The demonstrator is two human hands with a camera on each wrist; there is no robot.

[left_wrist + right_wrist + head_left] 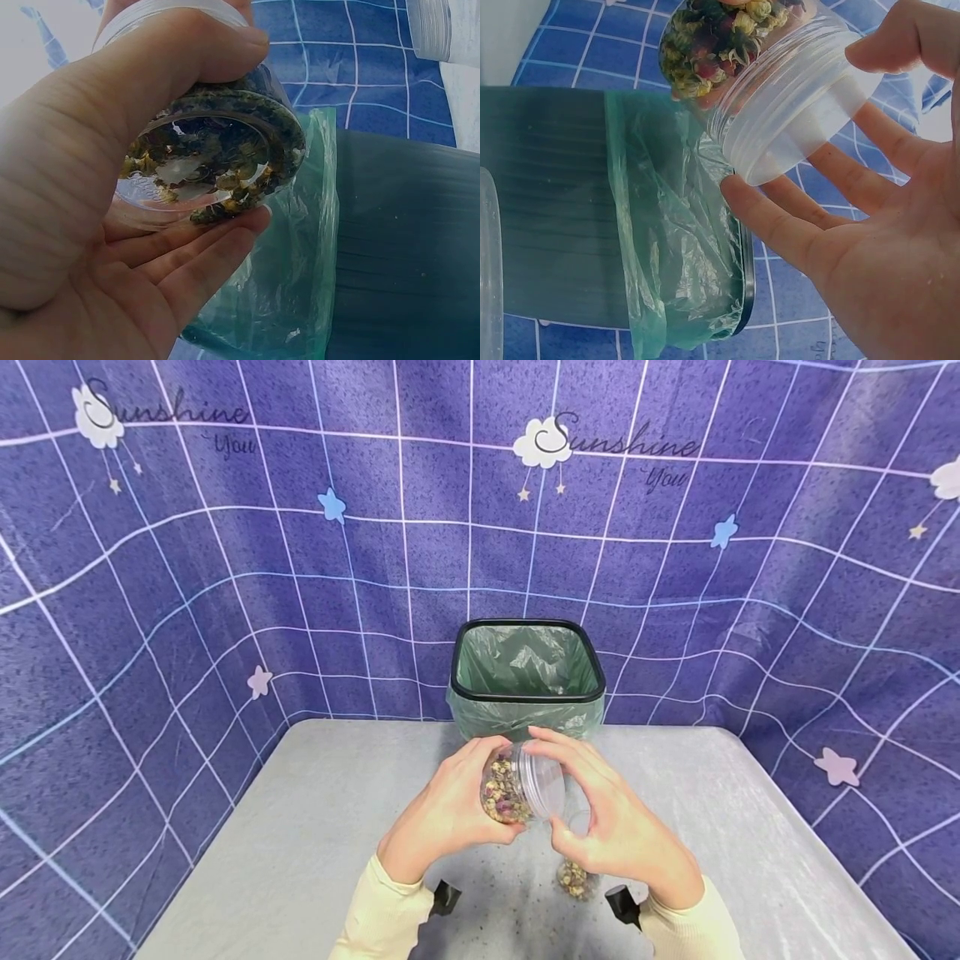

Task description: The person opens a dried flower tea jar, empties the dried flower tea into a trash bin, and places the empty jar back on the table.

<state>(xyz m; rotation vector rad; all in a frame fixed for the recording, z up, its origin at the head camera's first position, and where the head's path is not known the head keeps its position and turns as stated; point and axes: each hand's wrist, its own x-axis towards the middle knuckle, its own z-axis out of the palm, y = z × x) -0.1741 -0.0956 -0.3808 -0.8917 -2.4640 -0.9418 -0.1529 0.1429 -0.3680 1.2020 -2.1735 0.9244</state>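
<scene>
One hand (452, 806), the left, clamps the tilted jar (504, 789) while the right hand (615, 817) pinches its lid (552, 785); twisting only the lid, body steady, seems best.

Black-rimmed bin (528, 698) with green liner (525, 717), purple gridded cloth (435, 552) behind, grey tabletop (300, 827).

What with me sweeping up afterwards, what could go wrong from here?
The jar is tipped sideways in the left hand; if the right hand loosens the lid, dried flowers could spill. The second jar, on the table below the right hand, might get bumped.
</scene>
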